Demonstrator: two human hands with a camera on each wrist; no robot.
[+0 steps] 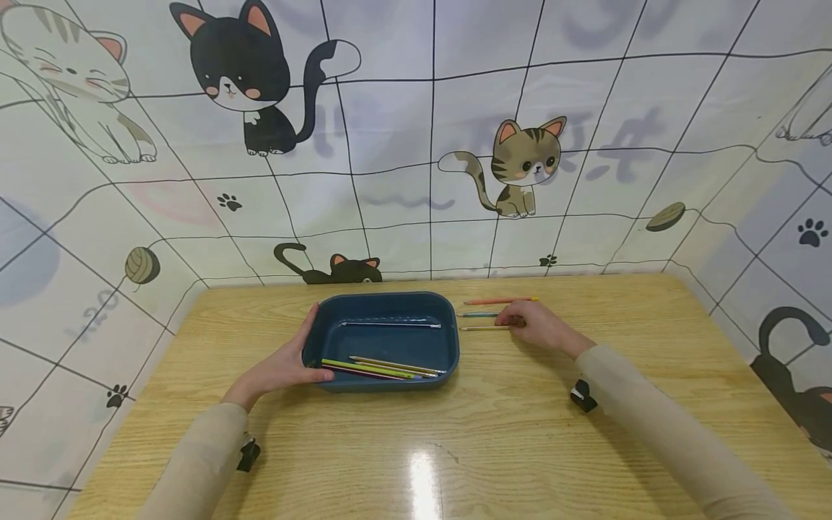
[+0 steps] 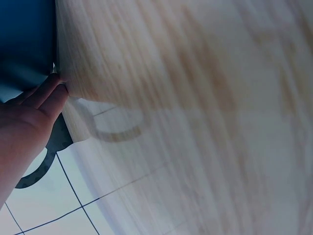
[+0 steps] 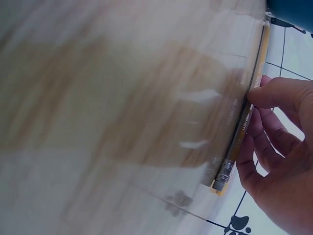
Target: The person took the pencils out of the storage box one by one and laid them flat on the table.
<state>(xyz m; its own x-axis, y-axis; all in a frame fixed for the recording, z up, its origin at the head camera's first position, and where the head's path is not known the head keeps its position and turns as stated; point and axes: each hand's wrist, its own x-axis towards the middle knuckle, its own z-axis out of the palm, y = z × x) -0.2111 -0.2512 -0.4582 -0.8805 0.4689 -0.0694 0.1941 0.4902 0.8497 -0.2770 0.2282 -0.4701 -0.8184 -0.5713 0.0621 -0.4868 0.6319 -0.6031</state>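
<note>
A dark blue rectangular box point(image 1: 387, 297) sits on the wooden table. My left hand point(image 1: 289, 365) holds its front left corner, thumb at the front rim and fingers along the left side. In the left wrist view the fingers point(image 2: 51, 95) of that hand lie against the blue wall. Right of the box, my right hand point(image 1: 536, 325) pinches a yellowish pencil point(image 3: 240, 125) with a metal ferrule and eraser end. That pencil lies low along the table, its point toward the box. Just behind are a teal pencil point(image 1: 477, 315), partly hidden by the hand, and an orange pencil point(image 1: 499, 300).
Inside the box, a lime green pencil point(image 1: 370, 368) lies with several others along the front wall. A slim dark pencil point(image 1: 390, 325) lies toward the back. A cat-print tiled wall covering point(image 1: 396, 202) rises at the table's point(image 1: 520, 433) back edge.
</note>
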